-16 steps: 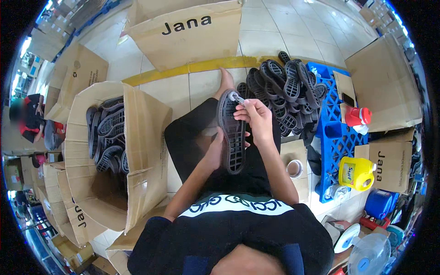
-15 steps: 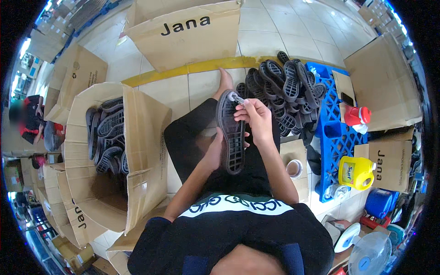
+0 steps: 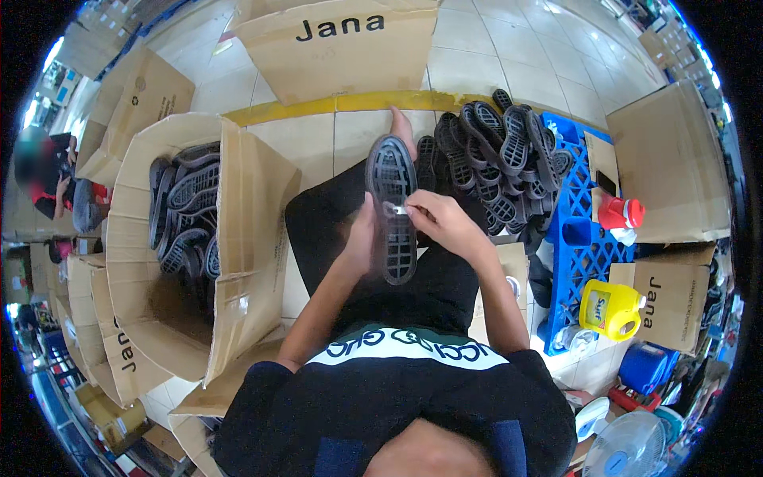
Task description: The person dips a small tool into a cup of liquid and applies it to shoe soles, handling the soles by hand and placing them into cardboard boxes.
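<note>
At nine o'clock, the left hand [image 3: 362,234] gripped a dark sole [image 3: 397,234]; at three, the right hand [image 3: 447,221] pinched a small pale item [image 3: 396,209] over it.

Gap fwd-L (box [image 3: 258,246] L, sole pile [image 3: 512,143] R)

A long charcoal-black rubber shoe sole [image 3: 400,250] patterned in ladder-like grids shows against a small, blurred whitish object [image 3: 396,209] and plain black trousers [image 3: 327,219]. A black T-shirt [image 3: 381,405] carries a white chest band with dark lettering. Cream floor tiles [image 3: 302,143] bear a yellow painted stripe [image 3: 367,102], beside tan cardboard cartons [image 3: 256,226], a blue lattice-patterned plastic pallet [image 3: 574,232] and a bright-yellow plastic jug [image 3: 606,310].
</note>
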Available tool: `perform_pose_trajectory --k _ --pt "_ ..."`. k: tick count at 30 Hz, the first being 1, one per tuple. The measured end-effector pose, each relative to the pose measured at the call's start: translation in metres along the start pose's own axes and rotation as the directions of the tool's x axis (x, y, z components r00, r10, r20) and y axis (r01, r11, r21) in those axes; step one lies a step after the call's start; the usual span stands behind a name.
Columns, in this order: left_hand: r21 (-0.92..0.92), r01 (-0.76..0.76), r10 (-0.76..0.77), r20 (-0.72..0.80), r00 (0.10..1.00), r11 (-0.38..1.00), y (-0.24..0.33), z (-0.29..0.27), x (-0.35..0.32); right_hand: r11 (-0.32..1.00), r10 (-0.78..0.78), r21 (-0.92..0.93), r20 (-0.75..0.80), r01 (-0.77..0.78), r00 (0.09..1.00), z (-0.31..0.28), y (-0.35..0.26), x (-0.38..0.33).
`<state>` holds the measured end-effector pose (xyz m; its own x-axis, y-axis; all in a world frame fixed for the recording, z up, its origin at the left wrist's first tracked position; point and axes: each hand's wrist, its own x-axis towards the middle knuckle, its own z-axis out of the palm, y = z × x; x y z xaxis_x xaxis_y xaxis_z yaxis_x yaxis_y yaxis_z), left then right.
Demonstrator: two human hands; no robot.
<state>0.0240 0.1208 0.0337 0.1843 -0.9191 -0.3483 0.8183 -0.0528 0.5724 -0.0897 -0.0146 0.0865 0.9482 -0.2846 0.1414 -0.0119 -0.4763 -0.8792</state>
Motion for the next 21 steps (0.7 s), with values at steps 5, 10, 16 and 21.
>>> perform_pose_trajectory --k 5,10,16,21 --pt "-0.132 -0.153 0.155 0.008 0.988 0.979 0.01 -0.001 0.006 0.989 0.11 0.09 0.044 -0.113 0.993 0.015 -0.005 -0.029" --pt "-0.149 -0.173 0.175 0.001 0.985 0.974 0.022 -0.001 0.009 0.983 0.153 0.064 0.243 -0.173 0.958 0.01 -0.012 -0.043" --pt "-0.071 -0.144 0.147 0.037 0.988 0.987 0.024 0.006 0.006 0.994 0.081 -0.071 -0.019 -0.082 0.997 -0.027 -0.012 -0.031" --pt "-0.052 -0.084 0.089 0.096 0.991 0.995 0.016 0.008 0.004 0.994 -0.067 -0.099 -0.307 0.038 0.949 -0.037 -0.014 0.008"
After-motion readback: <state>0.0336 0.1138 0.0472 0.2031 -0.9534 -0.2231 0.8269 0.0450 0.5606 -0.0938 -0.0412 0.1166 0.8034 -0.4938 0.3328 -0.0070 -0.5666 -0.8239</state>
